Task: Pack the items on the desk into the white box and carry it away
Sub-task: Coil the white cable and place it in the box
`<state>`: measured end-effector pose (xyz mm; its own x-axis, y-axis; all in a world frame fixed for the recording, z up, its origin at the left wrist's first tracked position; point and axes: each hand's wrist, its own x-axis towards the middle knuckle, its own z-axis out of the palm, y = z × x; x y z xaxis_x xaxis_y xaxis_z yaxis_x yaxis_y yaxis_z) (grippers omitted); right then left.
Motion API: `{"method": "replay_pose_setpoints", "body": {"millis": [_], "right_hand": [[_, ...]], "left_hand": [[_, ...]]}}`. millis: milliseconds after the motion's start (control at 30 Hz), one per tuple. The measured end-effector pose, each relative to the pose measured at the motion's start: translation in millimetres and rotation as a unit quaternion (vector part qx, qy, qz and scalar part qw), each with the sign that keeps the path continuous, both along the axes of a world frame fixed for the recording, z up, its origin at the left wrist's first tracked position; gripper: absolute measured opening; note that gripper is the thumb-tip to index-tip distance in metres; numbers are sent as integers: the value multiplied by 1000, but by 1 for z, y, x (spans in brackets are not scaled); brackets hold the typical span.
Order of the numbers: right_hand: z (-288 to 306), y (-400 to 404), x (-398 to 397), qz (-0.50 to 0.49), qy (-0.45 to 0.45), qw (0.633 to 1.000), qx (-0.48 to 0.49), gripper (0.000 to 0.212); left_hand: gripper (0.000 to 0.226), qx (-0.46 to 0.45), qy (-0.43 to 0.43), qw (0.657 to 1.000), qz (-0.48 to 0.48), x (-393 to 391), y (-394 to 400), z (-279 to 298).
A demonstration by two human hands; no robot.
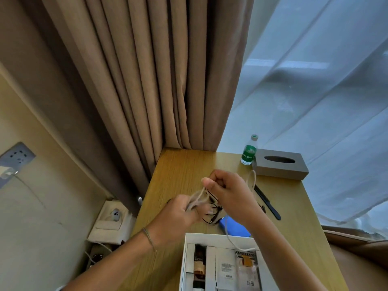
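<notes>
White box (190, 267) bottom centre, partly filled. Both hands mid-frame: L hand (180, 211) fist round twine (199, 198) coil, R hand (226, 192) pinching strand. Advice: wind tight, tuck end, drop coil in box w/o snagging black cord (212, 215).

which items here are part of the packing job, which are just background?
Job:
white box, already part filled
twine, held in left hand and right hand
black cord
blue item
black comb
bottle
tissue box, possibly

Background:
curtain
wall sockets
desk
</notes>
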<state>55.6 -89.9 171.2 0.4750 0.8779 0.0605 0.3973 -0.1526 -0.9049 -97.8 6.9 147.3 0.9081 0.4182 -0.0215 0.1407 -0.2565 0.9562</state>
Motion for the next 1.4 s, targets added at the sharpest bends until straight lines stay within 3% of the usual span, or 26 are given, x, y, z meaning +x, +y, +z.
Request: {"method": "replay_pose_setpoints", "body": {"millis": [167,333,400,500,633,700,767,833,900,1000,1133,1233,1300,1400], "right_hand": [[-25,-6,-28,-27,19,999,-20,32],[-52,-12,-75,41,7,993,-113,36],[-59,-19,-88,99,-5,984,-148,39],[-46,-28,-76,135,42,977,-157,39],[-11,-33,-29,119,18,985,-126,30],[0,-31,-13,107,1,989,-104,28],[5,-26,-3,70,16,996,-61,31],[7,-23,6,20,46,999,-11,36],[7,-23,11,-12,38,999,19,40],[-2,-27,7,-17,48,999,5,48],[-23,-30,-23,3,37,997,-64,33],[-39,-27,-63,31,32,993,-108,35],[-46,-29,-88,90,10,983,-161,36],[-41,-38,-100,163,-12,969,-188,39]], "left_hand": [[52,-181,-35,961,205,7,8,6],[56,-367,-100,885,269,20,19,9],[51,-337,-101,890,290,21,26,9],[50,-118,-61,955,266,15,27,-4],[63,58,-22,991,114,0,15,-15],[70,75,5,997,4,-2,9,-13],[62,87,52,991,-89,-3,0,-12],[46,81,87,985,-125,-6,-7,-12],[39,17,70,992,-100,-10,-9,-9],[58,-118,5,992,38,-13,1,-2],[52,-291,-52,944,146,-6,11,0],[52,-388,-99,894,201,2,13,2],[48,-390,-102,882,244,7,16,2],[46,-221,-80,932,276,8,18,-7]]}}
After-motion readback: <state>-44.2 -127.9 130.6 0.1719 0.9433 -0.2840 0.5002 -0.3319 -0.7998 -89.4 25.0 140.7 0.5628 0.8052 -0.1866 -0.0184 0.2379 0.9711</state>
